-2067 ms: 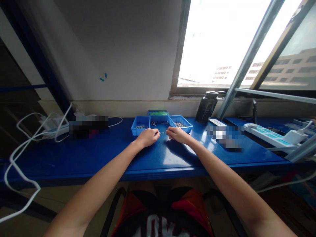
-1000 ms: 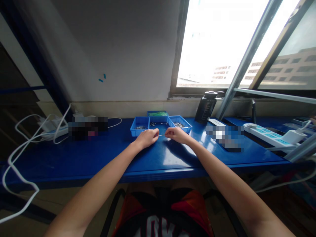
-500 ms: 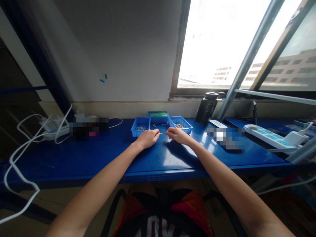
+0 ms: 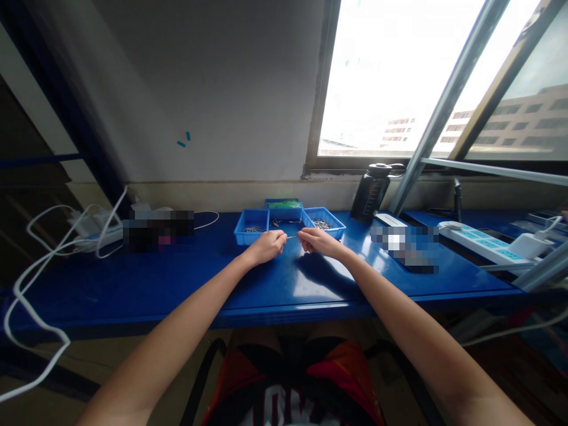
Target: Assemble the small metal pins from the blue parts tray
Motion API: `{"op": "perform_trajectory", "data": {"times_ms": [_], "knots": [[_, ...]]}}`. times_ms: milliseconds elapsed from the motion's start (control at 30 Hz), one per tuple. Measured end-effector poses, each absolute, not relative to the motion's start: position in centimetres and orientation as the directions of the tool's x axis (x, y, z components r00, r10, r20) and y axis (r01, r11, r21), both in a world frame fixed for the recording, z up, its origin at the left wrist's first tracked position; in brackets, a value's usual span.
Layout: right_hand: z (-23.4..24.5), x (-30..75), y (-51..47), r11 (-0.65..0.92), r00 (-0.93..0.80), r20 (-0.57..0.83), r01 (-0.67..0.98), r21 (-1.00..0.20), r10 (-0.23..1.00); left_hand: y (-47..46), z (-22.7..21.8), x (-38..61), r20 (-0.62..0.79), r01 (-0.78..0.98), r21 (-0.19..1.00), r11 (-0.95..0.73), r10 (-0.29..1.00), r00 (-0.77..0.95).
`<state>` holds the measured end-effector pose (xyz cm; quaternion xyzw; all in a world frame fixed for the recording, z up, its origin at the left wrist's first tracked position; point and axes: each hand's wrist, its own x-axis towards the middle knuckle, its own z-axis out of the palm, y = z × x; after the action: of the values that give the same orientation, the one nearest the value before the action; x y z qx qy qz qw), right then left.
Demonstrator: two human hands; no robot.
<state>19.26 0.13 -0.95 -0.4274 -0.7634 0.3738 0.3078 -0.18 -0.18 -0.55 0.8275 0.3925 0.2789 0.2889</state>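
My left hand (image 4: 268, 247) and my right hand (image 4: 320, 241) face each other just above the blue table. A thin, pale metal piece (image 4: 291, 237) spans the small gap between them, its ends pinched in the fingertips of both hands. It is too small to name its kind. Just beyond the hands stand a left blue bin (image 4: 247, 239) and a right blue bin (image 4: 341, 226), each with many small metal pieces in it. Between them lies a middle blue bin (image 4: 286, 213) with a few more metal pieces. My fingers hide part of the bins' front edges.
Behind the bins is a blue box with green bags (image 4: 284, 204). A black bottle (image 4: 371, 192) stands at the back right. Power strips (image 4: 488, 244) and white cables (image 4: 33, 296) lie at the sides. The table's front edge (image 4: 284, 313) runs before my lap.
Both hands keep their pinch on the thin metal piece and have barely moved. The whole view has shifted slightly.
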Motion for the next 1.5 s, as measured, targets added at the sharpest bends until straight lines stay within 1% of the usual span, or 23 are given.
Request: {"op": "perform_trajectory", "data": {"times_ms": [133, 267, 400, 500, 667, 800, 900, 1000, 1200, 1300, 1500], "knots": [[-0.88, 19.27, 0.07, 0.397, -0.434, 0.183, 0.477, -0.784, 0.882, -0.17, -0.49, -0.23, 0.286, 0.524, 0.633, -0.570, 0.801, 0.526], [-0.82, 19.41, 0.05, 0.426, -0.397, 0.226, 0.541, -0.725, 0.890, -0.12, -0.58, -0.42, 0.331, 0.592, 0.522, -0.614, 0.786, 0.522], [-0.82, 19.59, 0.11, 0.477, -0.404, 0.274, 0.587, -0.655, 0.873, 0.02, -0.67, -0.65, 0.367, 0.629, 0.430, -0.648, 0.762, 0.534], [-0.83, 19.70, 0.19, 0.500, -0.410, 0.297, 0.600, -0.624, 0.862, 0.08, -0.63, -0.72, 0.366, 0.640, 0.400, -0.656, 0.755, 0.545], [-0.86, 19.74, 0.23, 0.504, -0.404, 0.306, 0.616, -0.606, 0.862, 0.10, -0.63, -0.78, 0.359, 0.660, 0.353, -0.663, 0.747, 0.559], [-0.85, 19.65, 0.16, 0.490, -0.402, 0.291, 0.606, -0.627, 0.868, 0.04, -0.60, -0.81, 0.365, 0.697, 0.327, -0.639, 0.765, 0.531], [-0.83, 19.57, 0.09, 0.459, -0.401, 0.254, 0.581, -0.673, 0.880, -0.13, -0.43, -0.76, 0.355, 0.722, 0.332, -0.607, 0.789, 0.501], [-0.80, 19.49, 0.04, 0.438, -0.396, 0.234, 0.573, -0.693, 0.888, -0.30, -0.25, -0.69, 0.328, 0.725, 0.369, -0.581, 0.812, 0.483], [-0.79, 19.34, -0.02, 0.433, -0.445, 0.194, 0.536, -0.725, 0.874, -0.31, -0.29, -0.47, 0.331, 0.640, 0.487, -0.595, 0.803, 0.495], [-0.84, 19.28, -0.02, 0.419, -0.452, 0.176, 0.521, -0.744, 0.874, -0.28, -0.33, -0.33, 0.311, 0.607, 0.539, -0.585, 0.807, 0.501], [-0.91, 19.34, 0.00, 0.413, -0.463, 0.168, 0.501, -0.761, 0.870, -0.24, -0.41, -0.24, 0.275, 0.545, 0.616, -0.569, 0.803, 0.528]]}}
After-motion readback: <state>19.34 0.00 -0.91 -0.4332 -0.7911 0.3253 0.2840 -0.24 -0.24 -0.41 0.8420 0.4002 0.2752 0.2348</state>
